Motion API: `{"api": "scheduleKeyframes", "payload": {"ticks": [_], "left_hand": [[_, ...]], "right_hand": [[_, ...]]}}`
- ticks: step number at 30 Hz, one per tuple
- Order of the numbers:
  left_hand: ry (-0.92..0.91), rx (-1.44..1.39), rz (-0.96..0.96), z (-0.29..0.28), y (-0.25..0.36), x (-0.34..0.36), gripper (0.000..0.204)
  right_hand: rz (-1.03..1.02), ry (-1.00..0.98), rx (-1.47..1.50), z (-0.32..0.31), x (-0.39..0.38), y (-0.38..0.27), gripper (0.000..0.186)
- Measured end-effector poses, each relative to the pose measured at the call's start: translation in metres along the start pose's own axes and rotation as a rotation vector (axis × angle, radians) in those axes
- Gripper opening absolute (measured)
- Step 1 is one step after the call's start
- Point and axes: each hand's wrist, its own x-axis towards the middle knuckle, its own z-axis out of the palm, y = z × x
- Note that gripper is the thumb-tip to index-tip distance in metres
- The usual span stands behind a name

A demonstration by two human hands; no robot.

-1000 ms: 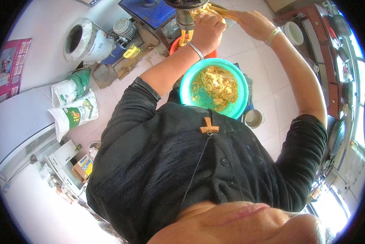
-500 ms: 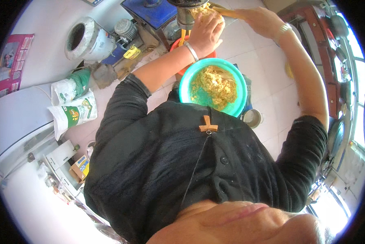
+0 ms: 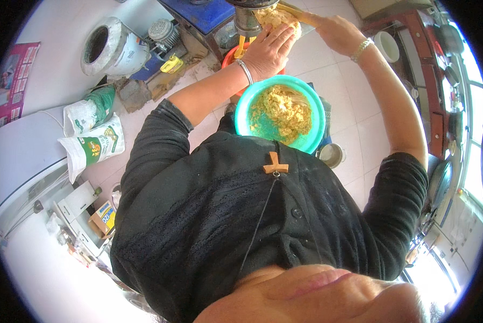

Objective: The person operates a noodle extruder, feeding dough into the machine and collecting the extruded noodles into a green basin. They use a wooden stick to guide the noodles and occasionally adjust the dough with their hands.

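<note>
Far ahead at the top stands a metal press [image 3: 247, 22] with yellow strips [image 3: 240, 47] hanging beneath it, above a red basin [image 3: 229, 57]. A pale yellow dough lump [image 3: 278, 19] rests against its side. My left hand [image 3: 269, 55] lies on the near side of this lump, fingers stretched out. Closed around a wooden stick [image 3: 298, 13] is my right hand [image 3: 335, 33]; the stick's far end reaches the dough by the press. Between my body and the press, a turquoise basin [image 3: 321, 116] holds crumbly yellow dough [image 3: 285, 110].
A metal pot [image 3: 332, 155] sits on the tiled floor right of the turquoise basin. Leftward are a drum-shaped machine [image 3: 120, 54], a motor [image 3: 164, 32], a yellow container [image 3: 171, 64] and white-green sacks [image 3: 97, 145]. A brown cabinet [image 3: 434, 81] lines the right side.
My left hand has slid slightly down and its fingers have straightened over the dough lump. My right hand has shifted a little left, still gripping the stick.
</note>
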Motion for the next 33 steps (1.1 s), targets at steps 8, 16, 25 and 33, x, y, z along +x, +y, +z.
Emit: {"api": "scheduleKeyframes", "payload": {"ticks": [8, 16, 25, 33], "left_hand": [[0.01, -0.003, -0.001, 0.005, -0.005, 0.002, 0.067], [0.03, -0.038, -0.035, 0.0, 0.002, 0.005, 0.068], [-0.024, 0.034, -0.016, 0.002, 0.005, 0.005, 0.066], [-0.039, 0.039, 0.038, 0.014, -0.002, 0.022, 0.062]], "right_hand": [[0.001, -0.081, -0.141, -0.023, 0.005, -0.015, 0.052], [-0.164, 0.143, 0.084, 0.015, -0.003, 0.043, 0.043], [-0.301, 0.059, 0.289, 0.013, 0.031, 0.033, 0.043], [-0.247, -0.092, -0.133, -0.068, 0.007, -0.008, 0.056]]}}
